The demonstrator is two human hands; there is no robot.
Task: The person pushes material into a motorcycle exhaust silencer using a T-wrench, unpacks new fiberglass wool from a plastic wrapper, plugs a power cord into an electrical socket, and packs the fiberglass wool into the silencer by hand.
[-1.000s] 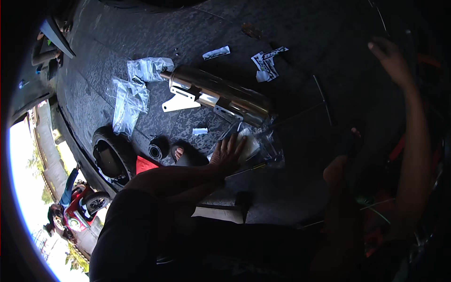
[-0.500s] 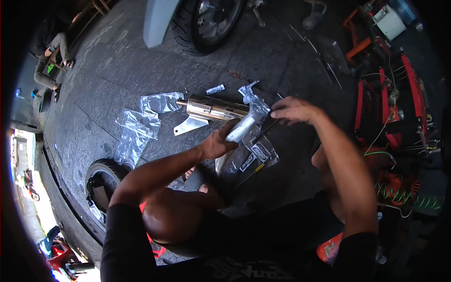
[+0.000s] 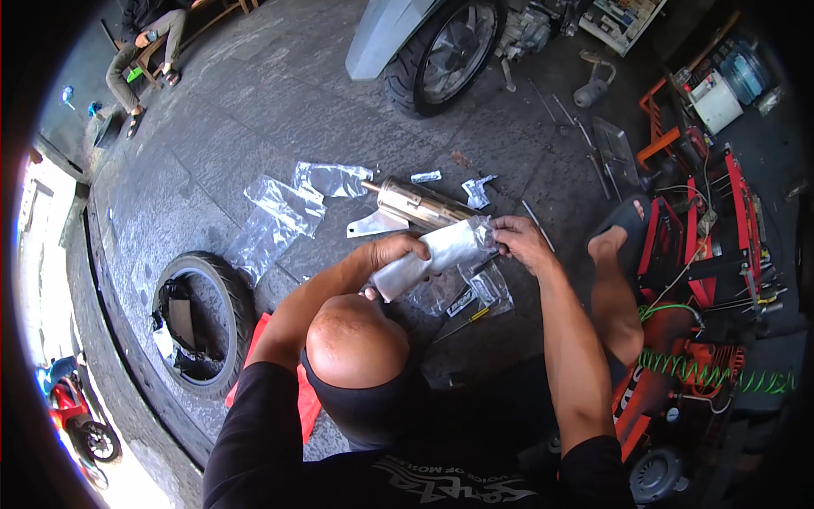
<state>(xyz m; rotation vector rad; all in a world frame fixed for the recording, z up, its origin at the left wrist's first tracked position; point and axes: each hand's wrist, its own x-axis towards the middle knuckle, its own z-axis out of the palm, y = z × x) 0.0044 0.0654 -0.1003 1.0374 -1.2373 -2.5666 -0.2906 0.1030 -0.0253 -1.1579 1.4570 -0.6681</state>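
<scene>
Both hands hold a silvery wrapped part (image 3: 432, 254) above the grey paved floor (image 3: 254, 110), just in front of the person's raised knee. The left hand (image 3: 397, 252) is closed around its lower middle; the right hand (image 3: 519, 241) pinches the upper end, where the clear wrapping bunches. Just beyond the part, a shiny metal exhaust pipe (image 3: 415, 206) lies on the floor with a flat bracket sticking out toward the left.

Clear plastic bags (image 3: 280, 216) lie crumpled to the left of the pipe, another clear bag (image 3: 332, 178) sits just above them, and two small scraps of wrapping (image 3: 477, 192) rest beside the pipe's far end. Under the hands lies a flat clear packet (image 3: 475, 293) with small dark pieces in it.

The floor stretches open toward the top left, where a seated person (image 3: 144, 42) sits by the edge. A loose tyre (image 3: 199, 327) lies at the left, near the curb. A motorbike wheel (image 3: 441, 55) stands at the top. Red metal frames (image 3: 704, 220) and a green coiled hose (image 3: 704, 369) crowd the right side, close beside the person's bare foot (image 3: 612, 239).
</scene>
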